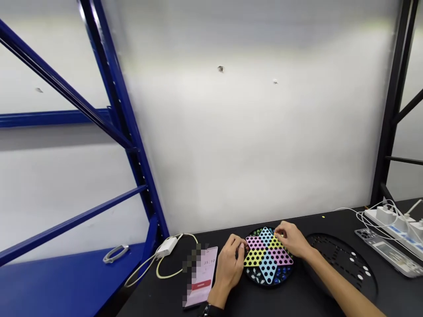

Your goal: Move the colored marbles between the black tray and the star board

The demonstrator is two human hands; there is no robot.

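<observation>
A round Chinese checkers board (268, 257) with a star of pink, yellow and blue fields lies on the black table (297, 299). Small marbles sit around its dark rim. My left hand (231, 264) rests at the board's left edge, fingers curled against the rim. My right hand (291, 240) is over the board's upper right part, fingertips pinched together at a yellow field; what they hold is too small to see.
A phone (203, 276) lies left of the board, with a white charger (167, 246) and cable behind it. A black round lid (343, 262) lies to the right. A power strip (396, 222) and a flat device (388, 251) are at far right. Blue shelving (115, 110) stands left.
</observation>
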